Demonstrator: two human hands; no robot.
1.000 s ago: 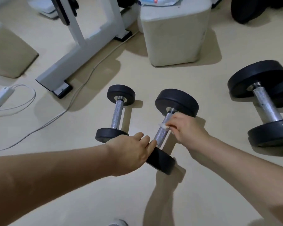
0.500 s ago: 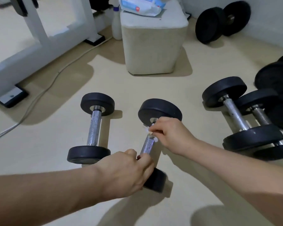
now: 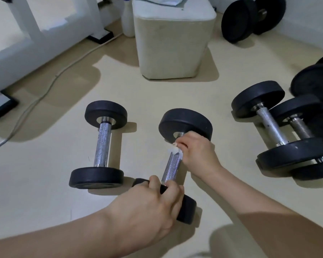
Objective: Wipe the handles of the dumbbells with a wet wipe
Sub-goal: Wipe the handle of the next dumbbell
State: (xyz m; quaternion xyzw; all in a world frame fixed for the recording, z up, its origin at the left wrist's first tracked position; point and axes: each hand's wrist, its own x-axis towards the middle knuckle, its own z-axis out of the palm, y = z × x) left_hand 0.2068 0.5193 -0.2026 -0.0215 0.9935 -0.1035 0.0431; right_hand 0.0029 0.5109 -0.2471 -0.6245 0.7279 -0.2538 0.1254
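Dumbbell work here centres on the middle dumbbell (image 3: 185,125), which lies on the floor (image 3: 45,183) straight ahead of the person. Its long axis runs from near to far, leaning a little to the right at the far end.

Nearest the person, the left hand (image 3: 153,205) has its fingers curled over the top edge of the near weight (image 3: 187,209), clamped there to steady it. I cannot tell whether that end is raised off the floor. Beyond those fingers the metal handle (image 3: 172,167) shows bare and knurled. At its far end the right hand (image 3: 196,151) pinches a small bunched wet wipe (image 3: 173,150) against the bar, just short of the far weight (image 3: 199,125).

The hands are apart, one at each end, with the uncovered stretch of handle between them. The wipe sits at the far end, so I judge the coming stroke has to travel along the bar toward the left hand. The right hand does the wiping and the left only braces.

Just to the left lies a second dumbbell (image 3: 102,144), roughly parallel and untouched. To the right a larger pair of dumbbells (image 3: 274,127) lies side by side, well apart from both hands.

Farther off stands a pale cube stool (image 3: 173,43) with a pack of wipes (image 3: 162,0) on top and a white bottle (image 3: 128,21) beside it. A white frame (image 3: 26,40) and a cable (image 3: 45,94) are at the left, and more black weights (image 3: 250,17) lie by the wall.
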